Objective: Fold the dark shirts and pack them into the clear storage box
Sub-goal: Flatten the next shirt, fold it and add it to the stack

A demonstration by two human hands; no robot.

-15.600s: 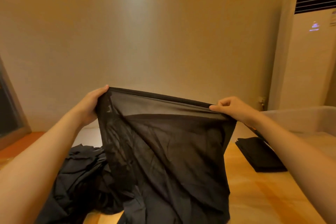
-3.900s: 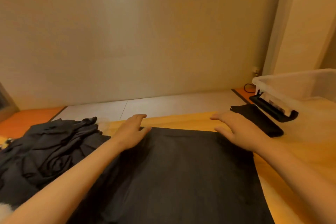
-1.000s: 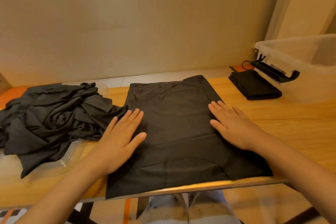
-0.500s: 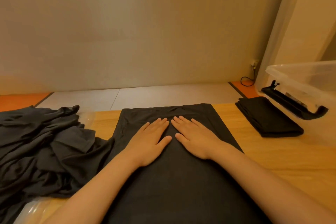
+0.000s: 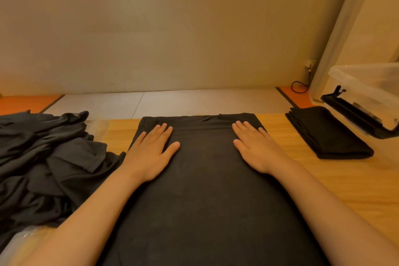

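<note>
A dark shirt [image 5: 205, 190] lies flat on the wooden table [image 5: 345, 179] in front of me, its sides folded in so it forms a long strip. My left hand [image 5: 151, 151] rests palm down on its far left part, fingers apart. My right hand [image 5: 257, 149] lies flat on its far right part, holding nothing. A pile of loose dark shirts [image 5: 41, 164] sits at the left. One folded dark shirt [image 5: 328, 131] lies at the right, beside the clear storage box [image 5: 371, 86].
The box has a black latch handle [image 5: 356, 114] hanging off its near side. Crinkled clear plastic [image 5: 19, 242] shows under the pile at the table's left. Beyond the table are a pale floor, a wall and a black cable [image 5: 299, 89].
Both hands, which lay together at the middle of the shirt's far end, have slid apart toward its left and right edges. Earlier I held the shirt up, then laid it down.
</note>
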